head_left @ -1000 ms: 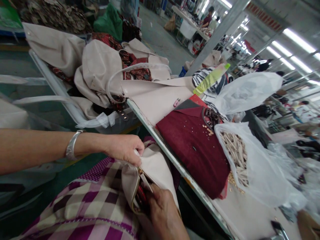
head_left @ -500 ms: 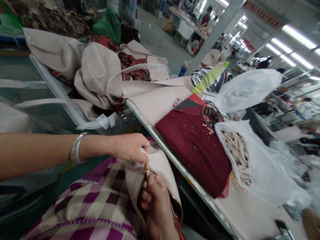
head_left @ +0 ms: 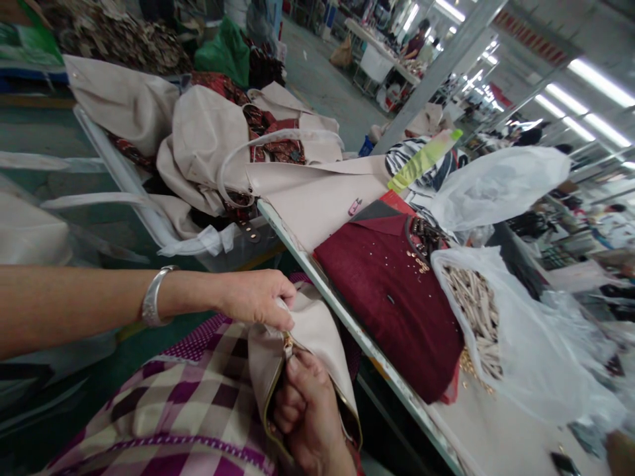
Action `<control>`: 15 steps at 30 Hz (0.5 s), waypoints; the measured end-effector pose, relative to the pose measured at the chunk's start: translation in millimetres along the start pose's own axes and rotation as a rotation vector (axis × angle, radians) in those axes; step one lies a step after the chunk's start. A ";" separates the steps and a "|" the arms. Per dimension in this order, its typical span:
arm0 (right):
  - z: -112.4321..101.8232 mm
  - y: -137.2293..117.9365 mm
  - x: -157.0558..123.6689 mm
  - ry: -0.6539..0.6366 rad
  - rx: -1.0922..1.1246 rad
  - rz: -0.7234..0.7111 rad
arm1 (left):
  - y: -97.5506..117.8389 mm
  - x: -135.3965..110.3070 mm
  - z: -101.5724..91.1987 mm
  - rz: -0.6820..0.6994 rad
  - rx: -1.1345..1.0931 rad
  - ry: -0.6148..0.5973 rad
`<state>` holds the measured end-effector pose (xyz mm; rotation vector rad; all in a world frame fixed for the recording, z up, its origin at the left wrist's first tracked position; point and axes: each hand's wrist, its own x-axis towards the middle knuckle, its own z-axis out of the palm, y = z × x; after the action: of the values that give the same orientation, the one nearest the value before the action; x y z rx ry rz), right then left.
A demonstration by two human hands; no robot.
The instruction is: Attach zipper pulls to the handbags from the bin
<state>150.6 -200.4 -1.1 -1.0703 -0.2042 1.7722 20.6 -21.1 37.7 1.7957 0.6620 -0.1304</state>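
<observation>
Tightening right hand [head_left: 310,406]: loosely bent inside the bag mouth a second ago, now curled into a fist just below the zip slider [head_left: 288,341], with the zip pull [head_left: 289,352] apparently between thumb and forefinger.
Braceleted left hand [head_left: 260,301]: fingers folded tight, pinching the bag's material just above the slider, much as it did a second earlier.
Beige bag [head_left: 320,317]: against the checked cloth [head_left: 198,390] over the wearer, just beside the table edge [head_left: 347,322], its mouth gaping.
Gold-toned zip [head_left: 266,403]: parted below the slider, which has barely shifted; the gain appears to be a firmer grip, not a closed opening.
</observation>
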 end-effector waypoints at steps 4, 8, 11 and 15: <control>0.8 1.1 7.1 -0.136 -0.012 0.014 | -2.5 -0.5 -0.5 0.037 0.022 0.012; 0.4 3.3 4.6 0.053 -0.243 -0.089 | -9.4 -2.6 -4.3 0.012 0.008 0.016; -1.3 7.5 -7.0 0.248 -0.679 -0.396 | -12.1 -5.2 -5.6 -0.007 -0.016 0.003; -5.2 18.0 -23.1 0.345 -1.123 -0.596 | -10.4 -9.2 0.5 -0.041 0.002 -0.018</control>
<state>144.5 -229.5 -1.5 -1.8062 -1.2539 0.8292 7.9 -23.0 32.5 1.7819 0.6858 -0.1751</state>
